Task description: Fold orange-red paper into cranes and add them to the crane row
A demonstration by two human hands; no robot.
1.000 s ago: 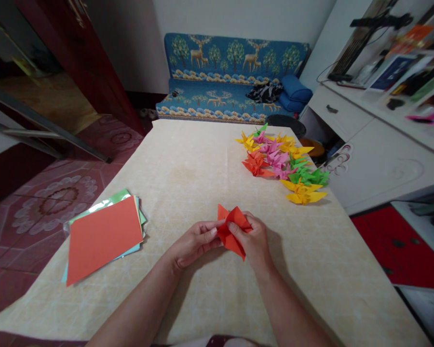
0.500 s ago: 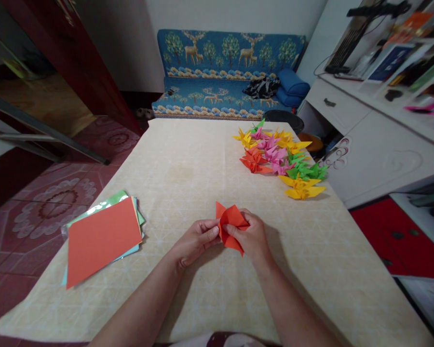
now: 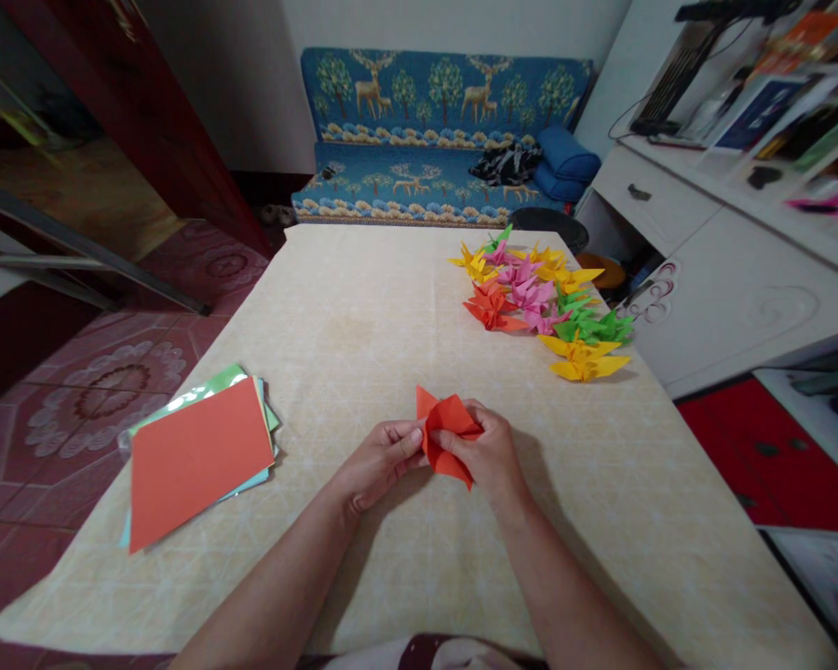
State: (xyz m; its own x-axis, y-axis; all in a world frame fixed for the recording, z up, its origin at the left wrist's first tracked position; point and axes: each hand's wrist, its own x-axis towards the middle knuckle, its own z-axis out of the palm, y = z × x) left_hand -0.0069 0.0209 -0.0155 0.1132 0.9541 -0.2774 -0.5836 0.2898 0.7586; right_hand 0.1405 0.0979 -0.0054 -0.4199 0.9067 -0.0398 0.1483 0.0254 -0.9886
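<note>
Between my hands, just above the tablecloth, is a partly folded piece of orange-red origami paper (image 3: 453, 417), with several pointed flaps spread out. My left hand (image 3: 385, 458) pinches its left edge between thumb and fingers. On the other side, my right hand (image 3: 490, 454) grips the paper, its thumb pressed into the middle fold and its fingers behind, partly hidden. Folded paper cranes (image 3: 531, 296) in red, pink, yellow and green sit in a cluster at the far right of the table. To the left lies a stack of coloured paper sheets (image 3: 199, 465), an orange-red one on top.
The table (image 3: 335, 335) has a cream patterned cloth. Behind it stands a bench with a blue deer-print cover (image 3: 405, 177). A white cabinet (image 3: 726, 270) with items on top is at the right. A dark stool (image 3: 548, 226) touches the far right corner area.
The view has tilted very slightly. Both hands keep their grip on the orange-red paper, and its shape looks nearly the same.
</note>
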